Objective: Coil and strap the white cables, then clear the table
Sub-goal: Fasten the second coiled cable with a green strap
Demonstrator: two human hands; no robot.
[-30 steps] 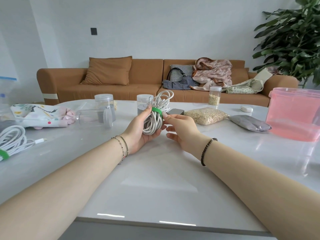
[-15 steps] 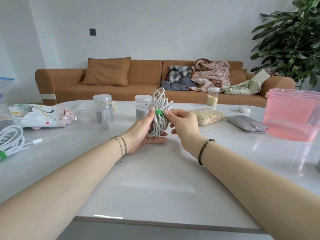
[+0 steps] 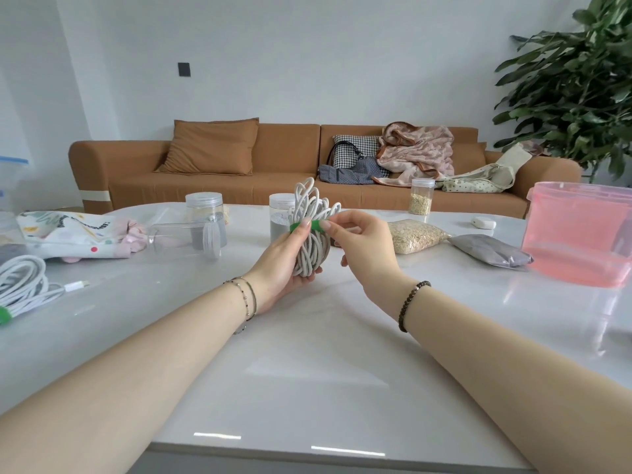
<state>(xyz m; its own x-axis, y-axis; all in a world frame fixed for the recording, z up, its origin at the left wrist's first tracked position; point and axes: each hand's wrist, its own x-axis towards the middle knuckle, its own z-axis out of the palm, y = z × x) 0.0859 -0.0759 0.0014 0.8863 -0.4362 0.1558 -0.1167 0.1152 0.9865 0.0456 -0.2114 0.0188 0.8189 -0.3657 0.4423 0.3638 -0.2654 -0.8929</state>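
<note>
Room: white-walled living room with a long brown fabric sofa (image 3: 284, 155) at the back. A leafy green potted plant (image 3: 581, 83) is cut off by the right edge.
Surface: glossy white desk (image 3: 307, 364). Its near edge is in view; both ends run out of frame.
Cable 1: coiled bundle of white cable (image 3: 313, 249), held upright over the desk's middle with loops fanning out on top. Its plug ends are hidden.
Strap: green fabric strap (image 3: 307, 226) round the bundle's upper part. Whether it is fastened cannot be told.
Left hand (image 3: 284, 268): fingers curled round the lower bundle and mostly hidden behind it, with the thumb tip on the strap.
Right hand (image 3: 367, 248): thumb and forefinger pinch the strap's right end; the other fingers are loosely curled.
Cable 2: second white cable coil (image 3: 24, 285) lying at the desk's far left, partly cropped, one plug showing. Its green tie (image 3: 4, 316) is barely inside the frame.
Other: pink translucent plastic tub (image 3: 578, 234), cropped at right. A clear plastic jar (image 3: 184, 239) lies on its side.
</note>
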